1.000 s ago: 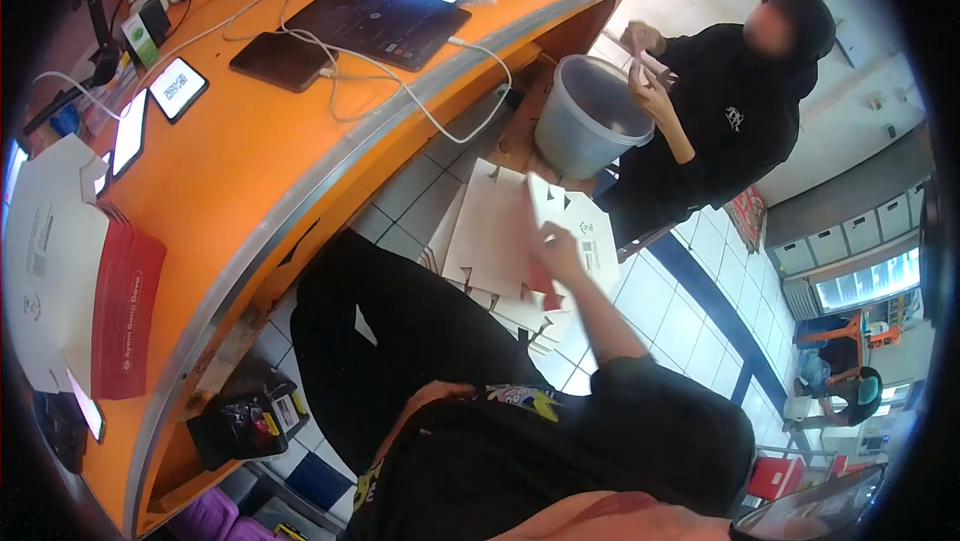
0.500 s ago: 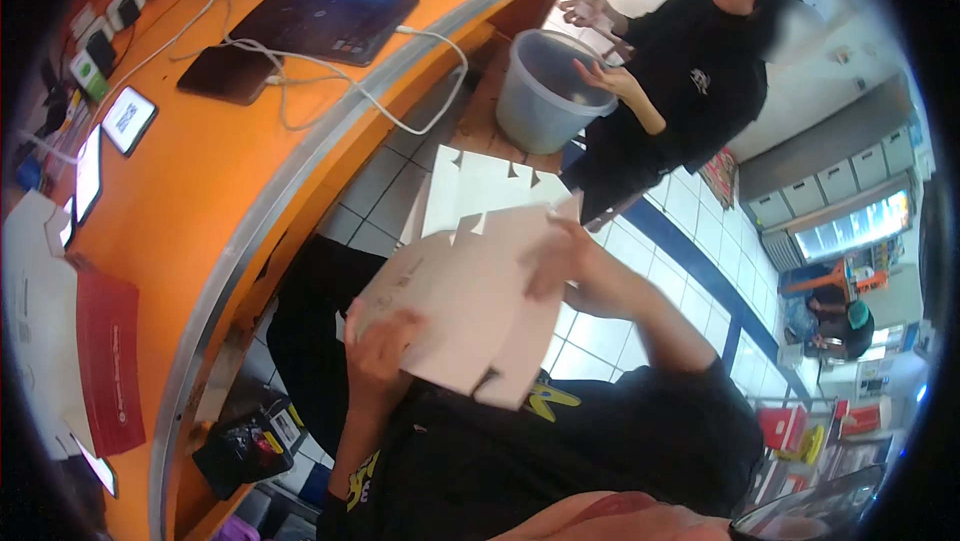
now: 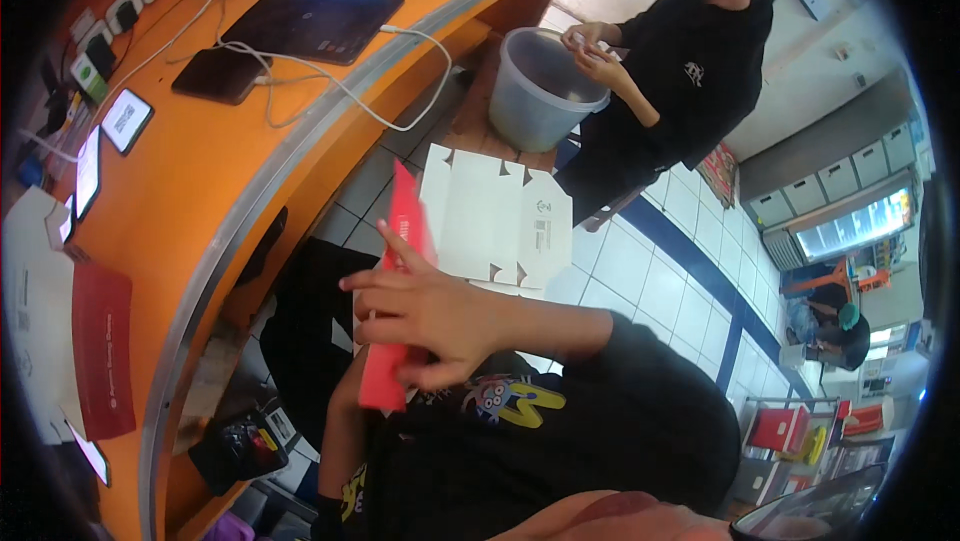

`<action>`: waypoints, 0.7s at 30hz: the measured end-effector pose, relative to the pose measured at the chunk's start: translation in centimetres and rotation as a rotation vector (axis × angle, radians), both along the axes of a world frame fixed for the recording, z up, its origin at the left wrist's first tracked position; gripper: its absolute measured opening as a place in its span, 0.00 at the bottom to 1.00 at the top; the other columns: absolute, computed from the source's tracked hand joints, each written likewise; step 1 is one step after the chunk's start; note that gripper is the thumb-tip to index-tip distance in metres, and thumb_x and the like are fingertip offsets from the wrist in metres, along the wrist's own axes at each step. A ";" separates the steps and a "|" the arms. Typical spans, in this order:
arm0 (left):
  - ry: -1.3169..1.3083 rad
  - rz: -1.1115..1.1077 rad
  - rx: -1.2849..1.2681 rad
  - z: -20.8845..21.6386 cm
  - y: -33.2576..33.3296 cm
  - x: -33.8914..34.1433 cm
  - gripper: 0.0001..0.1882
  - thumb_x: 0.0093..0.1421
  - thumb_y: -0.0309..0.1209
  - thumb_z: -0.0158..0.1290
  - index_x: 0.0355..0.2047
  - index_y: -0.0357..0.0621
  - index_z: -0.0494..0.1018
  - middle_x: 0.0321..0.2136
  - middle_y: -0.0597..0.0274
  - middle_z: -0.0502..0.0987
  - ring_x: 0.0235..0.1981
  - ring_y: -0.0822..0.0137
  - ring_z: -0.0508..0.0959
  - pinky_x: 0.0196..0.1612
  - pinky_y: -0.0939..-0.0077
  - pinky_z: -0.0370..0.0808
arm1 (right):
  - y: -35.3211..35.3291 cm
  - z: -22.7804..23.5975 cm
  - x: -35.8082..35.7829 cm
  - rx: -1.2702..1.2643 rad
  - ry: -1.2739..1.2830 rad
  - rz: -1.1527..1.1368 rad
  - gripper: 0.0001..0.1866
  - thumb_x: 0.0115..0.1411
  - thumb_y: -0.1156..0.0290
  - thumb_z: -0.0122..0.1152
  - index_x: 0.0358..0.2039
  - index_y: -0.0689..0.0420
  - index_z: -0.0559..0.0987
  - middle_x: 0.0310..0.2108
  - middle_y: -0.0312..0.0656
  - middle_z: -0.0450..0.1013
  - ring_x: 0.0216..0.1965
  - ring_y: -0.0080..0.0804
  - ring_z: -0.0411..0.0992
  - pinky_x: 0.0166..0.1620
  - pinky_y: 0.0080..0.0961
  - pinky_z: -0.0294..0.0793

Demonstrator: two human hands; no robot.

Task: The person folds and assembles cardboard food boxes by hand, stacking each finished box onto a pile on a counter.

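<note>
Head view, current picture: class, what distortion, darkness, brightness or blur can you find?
Head view: the orange counter has a bowed edge; head view: corners fall to black; head view: the lit glass-fronted cabinet glows pale; head view: the red carton panel looks slightly smeared.

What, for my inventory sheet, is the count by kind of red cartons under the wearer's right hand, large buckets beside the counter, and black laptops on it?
Red carton under the right hand: 1
Large bucket: 1
Black laptop: 1
Total: 3
</note>
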State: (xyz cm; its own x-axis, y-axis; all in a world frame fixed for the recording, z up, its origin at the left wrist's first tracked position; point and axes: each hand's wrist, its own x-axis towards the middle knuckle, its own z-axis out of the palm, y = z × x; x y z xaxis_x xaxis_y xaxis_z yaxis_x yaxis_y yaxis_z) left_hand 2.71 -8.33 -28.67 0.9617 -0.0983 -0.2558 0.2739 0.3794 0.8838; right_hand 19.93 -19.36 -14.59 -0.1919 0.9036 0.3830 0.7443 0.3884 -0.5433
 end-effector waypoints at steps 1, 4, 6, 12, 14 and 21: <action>-0.029 0.079 0.037 0.9 -0.6 0.6 0.17 0.53 0.29 0.60 0.44 0.37 0.74 0.37 0.61 0.78 0.39 0.70 0.78 0.44 0.76 0.74 | 0.0 -0.2 -0.4 -0.004 -0.001 0.014 0.16 0.50 0.59 0.60 0.35 0.55 0.74 0.42 0.48 0.67 0.58 0.48 0.62 0.67 0.56 0.36; 0.148 0.082 -0.047 0.2 -0.5 0.2 0.18 0.57 0.28 0.55 0.48 0.36 0.70 0.39 0.61 0.77 0.43 0.69 0.78 0.49 0.74 0.74 | -0.3 -2.1 -1.5 -0.187 -0.247 -0.030 0.19 0.50 0.57 0.62 0.39 0.56 0.75 0.40 0.46 0.67 0.48 0.44 0.66 0.58 0.45 0.56; 0.138 0.054 -0.154 -0.9 -1.0 0.2 0.17 0.58 0.29 0.54 0.47 0.36 0.71 0.39 0.61 0.77 0.42 0.69 0.78 0.49 0.74 0.74 | -1.2 -3.2 -0.9 -0.249 -0.283 -0.038 0.19 0.51 0.58 0.62 0.39 0.57 0.74 0.40 0.46 0.67 0.48 0.43 0.66 0.54 0.43 0.59; 0.265 0.029 -0.283 -1.6 -2.1 0.6 0.15 0.60 0.33 0.53 0.43 0.36 0.73 0.37 0.61 0.77 0.39 0.70 0.78 0.48 0.75 0.75 | -3.6 -2.4 0.6 -0.569 -0.237 -0.148 0.15 0.52 0.65 0.62 0.36 0.60 0.71 0.35 0.48 0.68 0.41 0.48 0.69 0.44 0.42 0.63; 0.307 0.050 -0.277 -0.9 -2.1 0.9 0.15 0.61 0.36 0.53 0.41 0.35 0.74 0.35 0.63 0.77 0.36 0.72 0.77 0.46 0.77 0.74 | -3.7 -1.9 0.1 -0.521 -0.221 -0.259 0.15 0.52 0.67 0.61 0.36 0.60 0.70 0.35 0.48 0.68 0.40 0.49 0.69 0.43 0.42 0.62; 0.163 0.130 0.007 1.4 -1.3 0.3 0.16 0.60 0.41 0.56 0.35 0.37 0.77 0.27 0.64 0.77 0.28 0.76 0.75 0.29 0.79 0.71 | -2.6 1.1 -0.5 -0.502 -0.178 -0.314 0.12 0.55 0.70 0.58 0.35 0.62 0.69 0.30 0.51 0.73 0.34 0.53 0.72 0.40 0.44 0.65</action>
